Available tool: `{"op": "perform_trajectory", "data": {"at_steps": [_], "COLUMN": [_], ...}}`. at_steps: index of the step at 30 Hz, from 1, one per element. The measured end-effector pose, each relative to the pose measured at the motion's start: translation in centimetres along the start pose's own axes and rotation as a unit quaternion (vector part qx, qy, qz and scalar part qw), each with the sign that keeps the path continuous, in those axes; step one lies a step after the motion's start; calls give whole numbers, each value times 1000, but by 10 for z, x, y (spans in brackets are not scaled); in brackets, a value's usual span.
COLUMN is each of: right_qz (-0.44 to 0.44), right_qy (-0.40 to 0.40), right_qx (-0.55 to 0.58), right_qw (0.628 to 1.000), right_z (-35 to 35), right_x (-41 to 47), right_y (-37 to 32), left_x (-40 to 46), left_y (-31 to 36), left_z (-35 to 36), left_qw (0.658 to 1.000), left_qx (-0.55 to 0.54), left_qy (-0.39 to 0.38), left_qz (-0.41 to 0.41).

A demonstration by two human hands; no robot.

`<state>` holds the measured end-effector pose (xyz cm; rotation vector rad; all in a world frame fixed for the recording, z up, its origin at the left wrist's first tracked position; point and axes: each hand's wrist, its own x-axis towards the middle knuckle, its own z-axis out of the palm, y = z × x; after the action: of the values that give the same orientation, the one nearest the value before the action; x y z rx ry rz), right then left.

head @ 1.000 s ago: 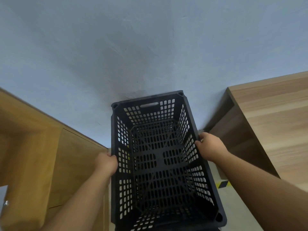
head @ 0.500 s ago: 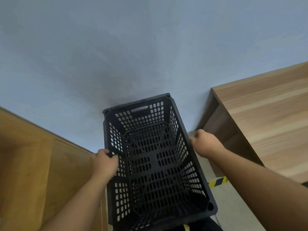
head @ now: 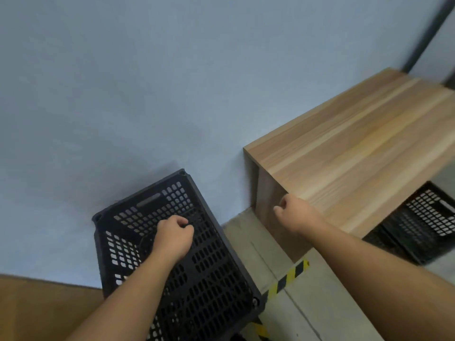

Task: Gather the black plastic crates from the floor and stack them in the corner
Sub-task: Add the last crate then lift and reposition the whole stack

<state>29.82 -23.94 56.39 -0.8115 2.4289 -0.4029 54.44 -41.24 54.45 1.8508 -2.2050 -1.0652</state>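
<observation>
A black perforated plastic crate (head: 211, 274) stands against the blue wall, between a wooden cabinet on the left and a wooden table on the right. My left hand (head: 172, 236) hovers over the crate's open top with loosely curled fingers and holds nothing. My right hand (head: 294, 214) is off the crate, in front of the table's side panel, also loosely curled and holding nothing. A second black crate (head: 423, 225) sits on the floor under the table at the right edge.
The wooden table (head: 357, 153) juts out from the wall on the right. A wooden cabinet top (head: 44, 308) fills the lower left. Yellow-and-black tape (head: 288, 279) crosses the grey concrete floor (head: 307, 313) beside the crate.
Both hands have let go of the crate's long sides. The crate now stands lower by the wall. The view has swung right, showing the second crate under the table.
</observation>
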Motion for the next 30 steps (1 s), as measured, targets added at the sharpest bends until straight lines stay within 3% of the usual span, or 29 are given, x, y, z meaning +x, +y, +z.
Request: {"op": "perform_trajectory", "data": {"at_steps": [18,24,30], "right_qz": [199,272,328], "right_qy": [140,205,237], "right_qx": [121,149,170], "right_qw": [962,928,898], "right_z": [-179,-226,-260], "right_x": [-102,-133,-138], "right_y": [315,396,457], "left_x": [-162,-208,-250], "left_y": [280,363,455], "left_z": [215,284,348], "left_qw": [969,923,880], "left_qx": [25,100,118], "left_qy": [-140,-216,-240], "left_qz": [203,301,392]}}
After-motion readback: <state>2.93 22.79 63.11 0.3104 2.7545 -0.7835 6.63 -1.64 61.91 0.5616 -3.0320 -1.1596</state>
